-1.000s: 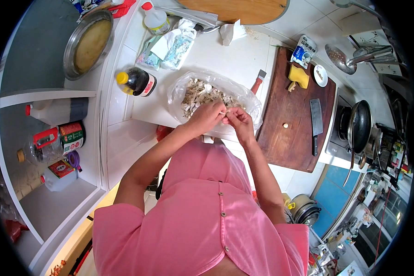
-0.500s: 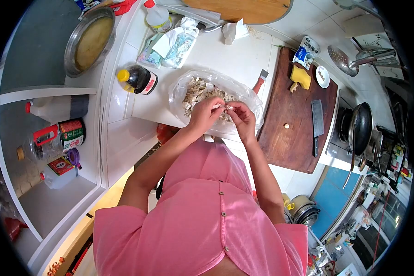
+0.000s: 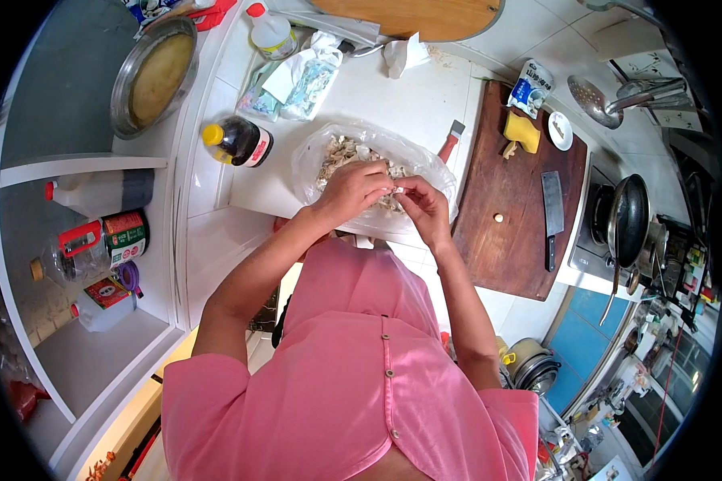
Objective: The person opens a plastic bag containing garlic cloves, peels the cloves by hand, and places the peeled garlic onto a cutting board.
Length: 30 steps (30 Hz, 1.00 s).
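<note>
Above the near edge of an opened clear plastic bag, my two hands meet with pinched fingertips. Between them is a small whitish garlic clove, mostly covered by the fingers. My left hand is closed on its left side, and my right hand pinches from the right. Papery garlic skins and pieces fill the bag beneath. One peeled garlic clove lies on the wooden cutting board to the right.
A cleaver, a yellow sponge-like piece and a small white dish are on the board. A red-handled scraper lies left of it. Left of the bag are a dark sauce bottle and tissue packs. A wok stands right.
My left hand has shifted slightly, its fingers now folded further over toward the right hand. Both hands stay pinched together above the bag.
</note>
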### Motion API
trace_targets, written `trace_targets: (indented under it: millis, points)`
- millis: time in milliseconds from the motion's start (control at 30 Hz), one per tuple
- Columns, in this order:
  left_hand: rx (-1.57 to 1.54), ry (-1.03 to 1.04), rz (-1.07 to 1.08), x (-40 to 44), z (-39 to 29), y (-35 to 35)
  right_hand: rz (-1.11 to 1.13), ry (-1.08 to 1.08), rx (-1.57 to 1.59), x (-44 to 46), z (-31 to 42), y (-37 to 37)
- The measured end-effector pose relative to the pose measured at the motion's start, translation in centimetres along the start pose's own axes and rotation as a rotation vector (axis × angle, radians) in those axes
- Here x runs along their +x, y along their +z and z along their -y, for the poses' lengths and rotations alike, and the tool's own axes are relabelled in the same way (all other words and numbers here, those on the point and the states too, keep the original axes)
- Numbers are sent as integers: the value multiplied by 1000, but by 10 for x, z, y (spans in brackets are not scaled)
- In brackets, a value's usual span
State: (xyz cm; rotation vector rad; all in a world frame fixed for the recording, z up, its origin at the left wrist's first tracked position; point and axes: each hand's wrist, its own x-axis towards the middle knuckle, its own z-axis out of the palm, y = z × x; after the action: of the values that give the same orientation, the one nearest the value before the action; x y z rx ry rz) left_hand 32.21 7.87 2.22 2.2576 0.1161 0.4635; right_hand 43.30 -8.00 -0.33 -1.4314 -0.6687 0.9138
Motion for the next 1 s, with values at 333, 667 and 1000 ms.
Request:
trace_targets:
  millis: [333,667,1000]
  points:
    - [-32,-68,82,-2,0,-1,-23,27,-27,-3,1,5]
    - [-62,-238,-25,-11,-13,15,-227,120,308,6,-5,13]
    - [-20,-218,-140,-2,-12,10,-200,-7,-248,1,10,25]
